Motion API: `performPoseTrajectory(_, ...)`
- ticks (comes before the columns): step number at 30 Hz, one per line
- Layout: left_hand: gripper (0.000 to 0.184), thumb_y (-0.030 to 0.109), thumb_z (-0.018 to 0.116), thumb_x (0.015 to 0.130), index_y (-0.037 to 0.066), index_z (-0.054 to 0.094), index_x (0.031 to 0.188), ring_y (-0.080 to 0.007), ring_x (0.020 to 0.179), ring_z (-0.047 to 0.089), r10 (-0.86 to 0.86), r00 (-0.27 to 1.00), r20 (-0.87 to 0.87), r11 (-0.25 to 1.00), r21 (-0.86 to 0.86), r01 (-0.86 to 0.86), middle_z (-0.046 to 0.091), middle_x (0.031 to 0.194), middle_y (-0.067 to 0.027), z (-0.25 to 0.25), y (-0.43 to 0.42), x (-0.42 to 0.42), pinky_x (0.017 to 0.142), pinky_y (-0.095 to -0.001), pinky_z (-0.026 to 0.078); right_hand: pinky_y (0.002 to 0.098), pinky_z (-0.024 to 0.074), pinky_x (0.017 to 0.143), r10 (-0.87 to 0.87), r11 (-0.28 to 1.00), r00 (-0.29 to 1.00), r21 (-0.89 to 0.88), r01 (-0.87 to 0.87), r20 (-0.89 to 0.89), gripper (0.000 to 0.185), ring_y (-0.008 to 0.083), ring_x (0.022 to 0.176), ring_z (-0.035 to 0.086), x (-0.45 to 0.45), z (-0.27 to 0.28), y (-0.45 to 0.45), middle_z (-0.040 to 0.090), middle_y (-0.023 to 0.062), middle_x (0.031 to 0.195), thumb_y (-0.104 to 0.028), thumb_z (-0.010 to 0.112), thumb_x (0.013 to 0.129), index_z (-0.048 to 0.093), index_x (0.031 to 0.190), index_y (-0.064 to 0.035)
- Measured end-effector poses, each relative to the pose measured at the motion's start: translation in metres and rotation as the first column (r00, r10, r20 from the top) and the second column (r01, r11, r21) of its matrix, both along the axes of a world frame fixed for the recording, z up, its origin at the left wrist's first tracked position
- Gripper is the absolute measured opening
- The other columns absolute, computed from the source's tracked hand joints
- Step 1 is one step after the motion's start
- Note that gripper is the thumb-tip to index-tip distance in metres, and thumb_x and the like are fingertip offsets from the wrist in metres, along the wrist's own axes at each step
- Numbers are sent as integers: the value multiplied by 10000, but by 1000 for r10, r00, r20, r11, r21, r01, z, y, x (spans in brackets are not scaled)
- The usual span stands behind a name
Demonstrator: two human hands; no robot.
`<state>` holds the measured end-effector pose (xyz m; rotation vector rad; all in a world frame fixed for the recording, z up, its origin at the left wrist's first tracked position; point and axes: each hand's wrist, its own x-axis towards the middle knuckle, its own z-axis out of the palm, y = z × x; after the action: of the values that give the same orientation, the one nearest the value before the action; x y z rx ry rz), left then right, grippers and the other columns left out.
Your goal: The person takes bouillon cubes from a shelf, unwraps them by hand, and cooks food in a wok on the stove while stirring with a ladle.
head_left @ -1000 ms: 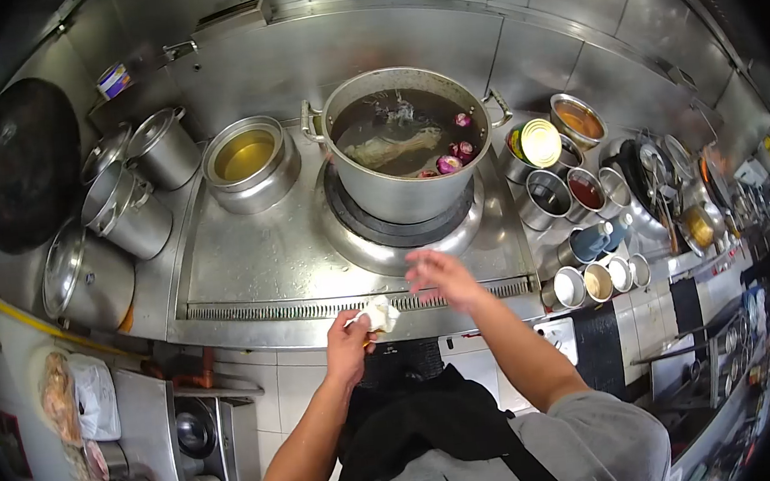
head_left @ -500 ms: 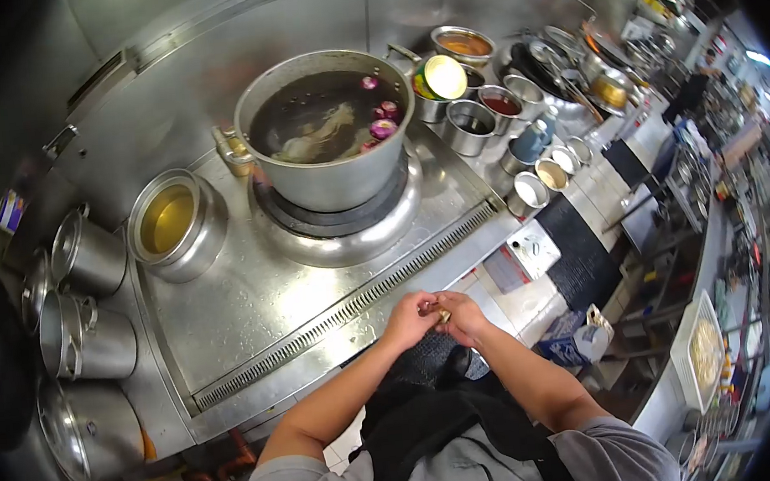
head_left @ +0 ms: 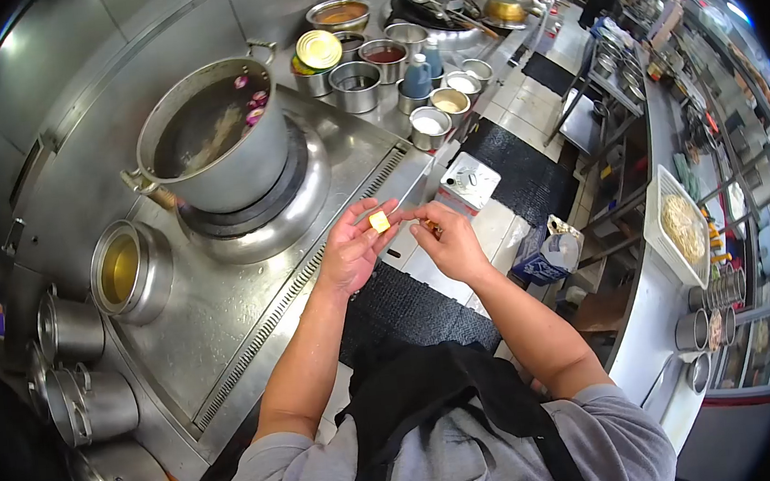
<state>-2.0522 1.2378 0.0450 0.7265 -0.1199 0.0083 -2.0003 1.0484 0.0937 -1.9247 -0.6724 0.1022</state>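
My left hand (head_left: 355,246) is turned palm up beside the stove's front edge. It holds a small yellow cube (head_left: 380,222) against its fingers; the cube looks like a stock cube. Close by on the right, my right hand (head_left: 447,242) is curled, its thumb and fingers pinched around a small golden-brown scrap (head_left: 436,229), too small to name. The fingertips of both hands nearly meet. Beyond them, a large pot (head_left: 225,188) stands on a burner, with dark liquid, several purple onion pieces (head_left: 254,105) and something pale in it.
A smaller pot of yellow liquid (head_left: 144,284) sits on the steel stove top (head_left: 252,293). Lidded pots line the left side. Metal containers (head_left: 357,101) of sauces and seasonings stand behind, right of the large pot. A white-topped tin (head_left: 470,185) and black mat (head_left: 525,169) lie right.
My hands, earlier together, have parted slightly, and the yellow cube now shows in my left hand. The view has turned right, so the pots sit farther left.
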Motion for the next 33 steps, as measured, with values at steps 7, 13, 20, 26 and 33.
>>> performPoseTrajectory(7,390,27,661,887,41,521,1251,-238,1195,576,-17,1000,-14,991,129,18,563,1331,-160,6,-69,3,1037,-381,473,385,497,622,-10,998,960,-57,27,281,142,265,696,640,1,7,-57,597,95,798,-124,657,863,695,987,-66)
performPoseTrajectory(13,328,104,625,946,18,533,1249,-205,1074,638,9,999,-38,977,214,-1,627,1195,-111,0,-89,-8,930,-327,540,405,498,633,34,994,904,-106,13,425,179,268,756,623,-1,8,-85,574,82,800,-105,664,821,695,996,-83)
performPoseTrajectory(20,293,234,541,1008,20,566,1207,-190,944,677,140,985,-105,933,348,-95,659,1075,-93,10,-110,-17,832,-315,573,390,497,618,149,980,814,-195,-45,562,196,249,792,603,2,10,-91,568,48,819,-153,677,804,702,992,-100)
performPoseTrajectory(26,240,207,512,1024,3,578,1133,-198,878,684,229,955,-187,901,411,-135,659,1023,-105,7,-115,-16,794,-330,586,373,494,578,204,968,758,-242,-63,620,158,233,755,593,2,4,-89,564,40,800,-161,666,799,699,938,-93)
performPoseTrajectory(33,240,255,497,1032,31,577,1058,-172,800,670,303,909,-287,873,466,-143,655,955,-84,14,-116,-11,740,-310,573,377,482,563,200,964,742,-262,-33,640,125,234,729,588,8,-4,-80,550,43,768,-156,677,795,690,900,-90)
